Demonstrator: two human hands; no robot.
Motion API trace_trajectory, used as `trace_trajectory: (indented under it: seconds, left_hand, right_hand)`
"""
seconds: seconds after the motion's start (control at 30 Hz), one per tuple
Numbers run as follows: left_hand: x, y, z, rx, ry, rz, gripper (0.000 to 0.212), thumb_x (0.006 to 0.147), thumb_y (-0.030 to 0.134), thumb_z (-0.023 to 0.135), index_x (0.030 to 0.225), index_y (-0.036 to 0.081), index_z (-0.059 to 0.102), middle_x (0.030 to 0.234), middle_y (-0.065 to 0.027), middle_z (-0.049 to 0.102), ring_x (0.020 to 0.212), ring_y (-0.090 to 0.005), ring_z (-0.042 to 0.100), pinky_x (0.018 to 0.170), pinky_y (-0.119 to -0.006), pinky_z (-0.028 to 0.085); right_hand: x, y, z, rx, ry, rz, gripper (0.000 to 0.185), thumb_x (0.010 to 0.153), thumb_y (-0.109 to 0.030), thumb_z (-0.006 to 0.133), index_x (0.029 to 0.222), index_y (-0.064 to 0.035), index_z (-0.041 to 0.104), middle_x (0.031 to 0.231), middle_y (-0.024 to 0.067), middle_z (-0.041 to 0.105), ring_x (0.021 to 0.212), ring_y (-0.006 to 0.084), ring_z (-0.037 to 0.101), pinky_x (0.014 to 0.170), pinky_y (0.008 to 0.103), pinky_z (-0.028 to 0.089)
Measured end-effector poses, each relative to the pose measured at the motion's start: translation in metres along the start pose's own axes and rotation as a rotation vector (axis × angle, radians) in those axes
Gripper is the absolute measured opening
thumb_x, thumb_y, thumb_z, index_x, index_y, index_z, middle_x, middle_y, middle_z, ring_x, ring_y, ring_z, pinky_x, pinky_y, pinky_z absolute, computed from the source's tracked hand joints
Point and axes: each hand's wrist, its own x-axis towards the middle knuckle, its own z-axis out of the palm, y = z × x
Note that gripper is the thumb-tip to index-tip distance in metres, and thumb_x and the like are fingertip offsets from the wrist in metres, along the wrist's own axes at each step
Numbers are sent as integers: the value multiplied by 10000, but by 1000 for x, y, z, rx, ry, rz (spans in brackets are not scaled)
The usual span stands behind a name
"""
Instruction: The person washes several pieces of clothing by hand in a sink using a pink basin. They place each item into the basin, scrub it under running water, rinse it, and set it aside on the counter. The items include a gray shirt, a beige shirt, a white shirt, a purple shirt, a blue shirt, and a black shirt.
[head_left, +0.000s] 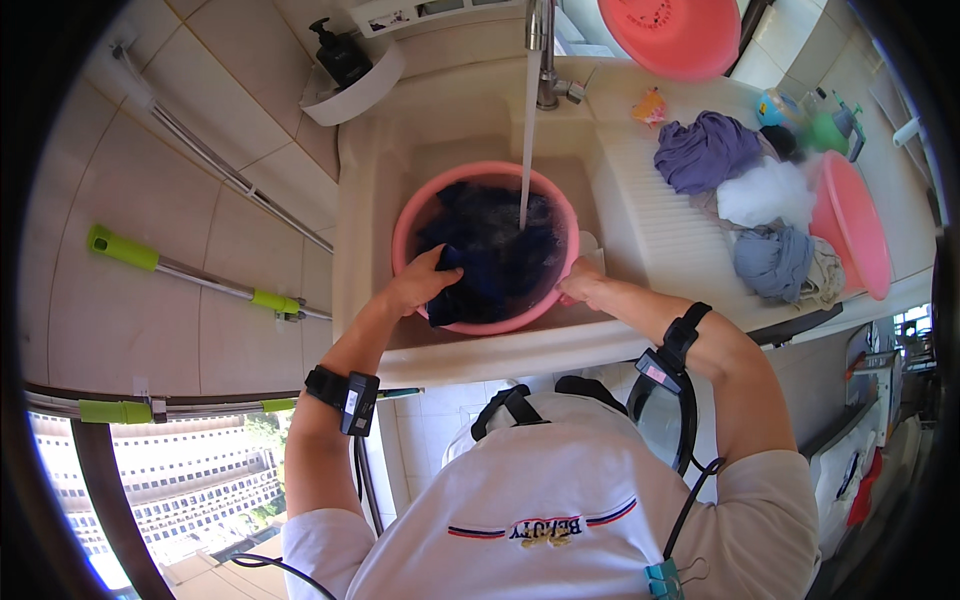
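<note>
A pink plastic basin (573, 229) stands in the cream sink (360, 195), with dark navy cloth (487, 262) in water inside it. My left hand (424, 281) is at the basin's near left rim, pinching a fold of that cloth between thumb and fingers. At the near right side, my right hand (581, 283) is closed around the edge of the basin; its fingertips are partly hidden. Water (529, 127) runs from the metal faucet (548, 82) into the basin, and some bubbles show on the surface.
On the ribbed washboard (630, 217) at right lie purple cloth (705, 152), white cloth (765, 193), blue-grey cloth (772, 262) and a tilted pink basin (851, 225). A black pump bottle (341, 56) stands in a corner shelf (356, 97). Green-handled poles (202, 281) run along the left wall.
</note>
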Motion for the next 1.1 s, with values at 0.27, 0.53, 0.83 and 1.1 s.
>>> trace_trajectory:
  seconds: [0.27,0.53,0.83,1.1]
  left_hand:
    - [3,46,4,-71,117,126,358,832,70,574,1175,11,493,1041,-72,580,936,-159,556,829,-286,461]
    - [-44,212,-23,-634,180,404,276,887,132,495,1106,-35,526,1049,-127,606,958,-232,594,868,-340,483]
    - [-99,272,-48,-746,217,761,274,922,138,425,1140,-11,497,1104,-143,575,1001,-254,573,885,-378,472]
    - [-63,52,-77,-1157,292,145,485,943,378,329,1265,29,432,1241,-135,511,1201,-275,429,1030,-511,277]
  right_hand:
    - [-22,-13,-39,-305,-260,-127,162,781,-127,572,920,-83,643,763,113,630,712,199,615,536,343,499]
    - [-27,-77,-41,-189,-65,-919,867,616,-149,768,1330,-13,296,1282,197,433,1216,294,405,1002,334,327]
    - [-23,-155,22,720,-492,-586,514,726,-148,710,1175,-33,487,1032,83,580,953,204,550,848,329,435]
    - [-49,-185,-22,1240,-561,-316,360,762,-128,434,1073,34,518,1070,187,573,1009,326,552,934,478,412]
